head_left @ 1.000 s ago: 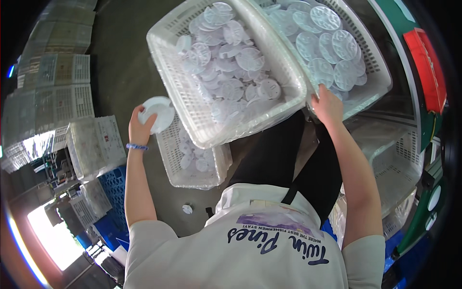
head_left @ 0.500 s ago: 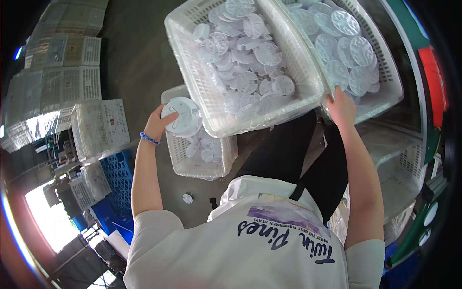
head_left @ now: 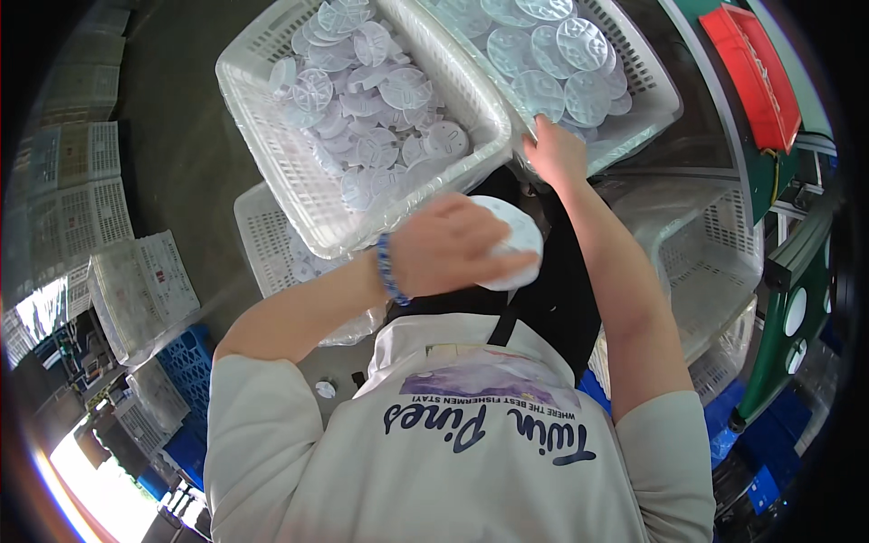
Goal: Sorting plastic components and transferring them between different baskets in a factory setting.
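My left hand (head_left: 444, 249), with a blue beaded bracelet at its wrist, is closed on a round white plastic disc (head_left: 520, 237) in front of my body. Motion smears its fingers slightly. Ahead is a plastic-lined white crate (head_left: 299, 204) heaped with translucent round plastic parts (head_left: 367, 113). A second lined crate (head_left: 647, 118) to its right holds larger clear discs (head_left: 582, 43). My right hand (head_left: 556, 154) grips the second crate's rim at its near-left corner, beside the first crate. Its fingertips are partly hidden.
Partly under the first crate, a lower white crate (head_left: 258, 226) holds small parts. A small white piece (head_left: 326, 389) lies on the floor. Stacked crates (head_left: 136, 290) line the left. At right are a red bin (head_left: 747, 77), a green-edged bench and a crate on a rack (head_left: 711, 244).
My left hand has swung right with the white disc, from beside the first crate to in front of my body. The view has shifted; my right hand remains at the crate corner.
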### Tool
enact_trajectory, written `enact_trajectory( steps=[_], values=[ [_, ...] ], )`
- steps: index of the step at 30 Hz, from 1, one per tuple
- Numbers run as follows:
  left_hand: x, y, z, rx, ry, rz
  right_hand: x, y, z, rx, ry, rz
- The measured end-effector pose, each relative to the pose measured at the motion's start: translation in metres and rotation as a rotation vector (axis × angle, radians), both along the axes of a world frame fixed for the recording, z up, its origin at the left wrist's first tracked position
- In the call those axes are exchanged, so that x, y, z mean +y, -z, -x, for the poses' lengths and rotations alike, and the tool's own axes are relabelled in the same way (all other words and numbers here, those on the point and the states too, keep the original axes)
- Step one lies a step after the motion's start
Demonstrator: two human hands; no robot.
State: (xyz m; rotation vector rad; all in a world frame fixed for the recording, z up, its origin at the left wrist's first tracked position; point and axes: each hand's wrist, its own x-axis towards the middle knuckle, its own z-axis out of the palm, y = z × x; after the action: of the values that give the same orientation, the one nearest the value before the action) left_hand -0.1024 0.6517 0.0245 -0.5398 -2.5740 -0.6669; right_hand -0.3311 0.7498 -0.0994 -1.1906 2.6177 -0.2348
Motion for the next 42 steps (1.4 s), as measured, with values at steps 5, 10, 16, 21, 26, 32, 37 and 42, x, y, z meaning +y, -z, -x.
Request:
enact_trajectory(
  steps=[5,10,16,21,26,32,37,42],
  values=[
    [-0.06,-0.027,-0.097,-0.547,-0.693,-0.414,0.005,0.003,0.004,0.04,-0.02,0.048],
    [-0.1,-0.032,-0.205,-1.117,-1.017,-0.02,0.001,0.003,0.007,0.055,-0.027,0.022],
    [-0.123,0.044,-0.09,-0.835,-0.842,-0.615,0.002,0.004,0.005,0.098,-0.03,0.016],
    [-0.175,0.211,-0.033,-1.287,-0.846,0.053,-0.006,-0.004,-0.002,0.06,-0.016,-0.054],
    [-0.159,0.263,-0.013,-1.486,-0.918,0.205,-0.001,0.0,0.003,0.071,-0.028,0.014],
    [-0.148,0.28,-0.008,-1.485,-1.112,-0.014,-0.005,-0.002,0.004,0.073,-0.028,0.022],
    [-0.152,0.297,-0.016,-1.463,-1.087,0.021,-0.01,-0.002,0.001,0.088,-0.041,0.054],
    [-0.139,0.301,-0.005,-1.515,-1.184,-0.141,0.001,0.002,0.005,0.11,-0.023,0.05]
  ],
)
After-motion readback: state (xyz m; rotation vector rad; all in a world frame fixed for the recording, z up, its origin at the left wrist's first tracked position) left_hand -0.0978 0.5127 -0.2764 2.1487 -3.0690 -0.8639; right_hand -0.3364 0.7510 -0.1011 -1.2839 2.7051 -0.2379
